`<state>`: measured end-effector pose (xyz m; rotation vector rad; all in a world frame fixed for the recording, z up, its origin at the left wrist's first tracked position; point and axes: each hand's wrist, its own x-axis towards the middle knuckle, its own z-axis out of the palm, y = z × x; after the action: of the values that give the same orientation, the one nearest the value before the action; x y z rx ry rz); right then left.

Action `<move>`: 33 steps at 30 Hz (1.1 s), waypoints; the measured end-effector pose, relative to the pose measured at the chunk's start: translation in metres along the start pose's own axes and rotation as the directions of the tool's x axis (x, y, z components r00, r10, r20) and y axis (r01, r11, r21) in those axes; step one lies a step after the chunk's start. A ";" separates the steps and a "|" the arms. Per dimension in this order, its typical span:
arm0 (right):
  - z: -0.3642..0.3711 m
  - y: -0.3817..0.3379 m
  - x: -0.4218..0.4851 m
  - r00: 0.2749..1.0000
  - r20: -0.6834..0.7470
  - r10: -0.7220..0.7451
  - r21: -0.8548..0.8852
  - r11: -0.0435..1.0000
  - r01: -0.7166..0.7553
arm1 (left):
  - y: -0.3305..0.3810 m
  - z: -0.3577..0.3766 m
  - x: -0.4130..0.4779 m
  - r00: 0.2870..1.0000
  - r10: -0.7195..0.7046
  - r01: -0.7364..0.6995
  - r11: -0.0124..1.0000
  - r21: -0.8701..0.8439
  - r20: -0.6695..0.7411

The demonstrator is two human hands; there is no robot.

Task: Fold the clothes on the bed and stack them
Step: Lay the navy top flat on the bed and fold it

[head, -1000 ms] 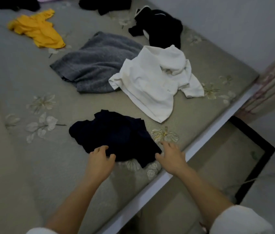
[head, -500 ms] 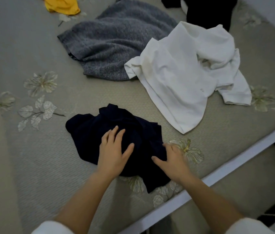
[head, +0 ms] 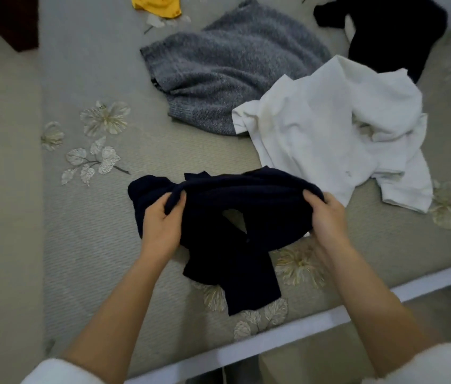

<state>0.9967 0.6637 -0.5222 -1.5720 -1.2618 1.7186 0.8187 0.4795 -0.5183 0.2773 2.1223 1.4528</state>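
Note:
A dark navy garment (head: 227,217) is lifted off the bed near its front edge, stretched between both hands, with a strip of it hanging down toward the edge. My left hand (head: 163,225) grips its left part and my right hand (head: 326,217) grips its right part. Behind it a crumpled white shirt (head: 329,134) lies on the bed (head: 80,245), partly over a grey knitted sweater (head: 232,67). A black garment (head: 385,29) lies at the back right and a yellow one (head: 158,5) at the top edge.
The bed has a grey cover with embroidered flowers and a white front rail (head: 302,325). Bare cover lies to the left of the navy garment. A dark wooden piece of furniture (head: 11,20) stands at the top left. Floor shows below the rail.
Both hands went from resting on the navy garment to gripping it and lifting it, spreading it sideways. The camera moved closer and lower.

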 end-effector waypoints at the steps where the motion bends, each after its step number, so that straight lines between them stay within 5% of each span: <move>1: 0.003 -0.019 -0.003 1.000 0.021 -0.023 0.059 0.998 0.021 | 0.016 -0.006 0.000 0.999 0.028 -0.030 0.999 -0.042 -0.025; 8: 0.036 -0.117 -0.041 0.936 0.215 -0.279 0.166 0.955 0.246 | 0.098 -0.065 -0.022 0.970 0.192 -0.219 0.958 -0.186 -0.150; 11: 0.040 -0.121 -0.049 0.897 0.284 -0.340 0.060 0.939 0.337 | 0.086 -0.091 -0.036 0.972 0.228 -0.220 0.966 -0.139 0.051; 13: 0.036 -0.100 -0.044 0.916 0.317 -0.247 -0.149 0.941 0.305 | 0.058 -0.099 -0.048 0.951 0.099 -0.103 0.995 0.000 0.294; 15: 0.026 -0.063 -0.034 0.937 0.348 -0.042 -0.474 0.854 0.214 | 0.017 -0.098 -0.059 0.848 -0.121 -0.022 0.965 0.262 0.516; 17: 0.012 -0.022 -0.027 0.901 0.369 0.227 -0.767 0.622 0.157 | -0.023 -0.091 -0.070 0.672 -0.360 -0.006 0.871 0.491 0.647; 19: -0.002 0.014 -0.023 0.858 0.317 0.404 -0.903 0.406 0.143 | -0.054 -0.081 -0.075 0.500 -0.557 -0.004 0.765 0.644 0.663; 20: -0.007 0.028 -0.022 0.852 0.279 0.443 -0.934 0.331 0.134 | -0.066 -0.077 -0.075 0.480 -0.599 -0.001 0.731 0.683 0.641; 21: -0.010 0.038 -0.022 0.850 0.235 0.471 -0.956 0.271 0.114 | -0.074 -0.074 -0.071 0.510 -0.598 0.012 0.724 0.690 0.618; 23: -0.009 0.048 -0.021 0.854 0.153 0.497 -0.980 0.189 0.065 | -0.081 -0.068 -0.059 0.691 -0.485 0.032 0.761 0.648 0.535; 26: 0.003 0.054 -0.015 0.919 0.178 0.352 -0.982 0.125 0.142 | -0.076 -0.060 -0.035 0.934 -0.185 -0.033 0.808 0.589 0.307; 29: 0.025 0.060 -0.014 0.922 0.374 0.098 -0.916 0.194 0.351 | -0.069 -0.043 -0.012 0.952 0.103 -0.274 0.704 0.655 0.288; 31: 0.048 0.063 -0.020 0.851 0.525 -0.016 -0.822 0.250 0.512 | -0.066 -0.030 0.002 0.906 0.131 -0.406 0.535 0.741 0.402; 33: 0.072 0.070 -0.026 0.765 0.644 -0.023 -0.752 0.165 0.638 | -0.067 -0.019 0.013 0.866 0.073 -0.484 0.366 0.795 0.494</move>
<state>0.9500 0.5891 -0.5760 -1.0235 -3.1460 0.9171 0.8061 0.4437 -0.5786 1.2975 2.3565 0.1084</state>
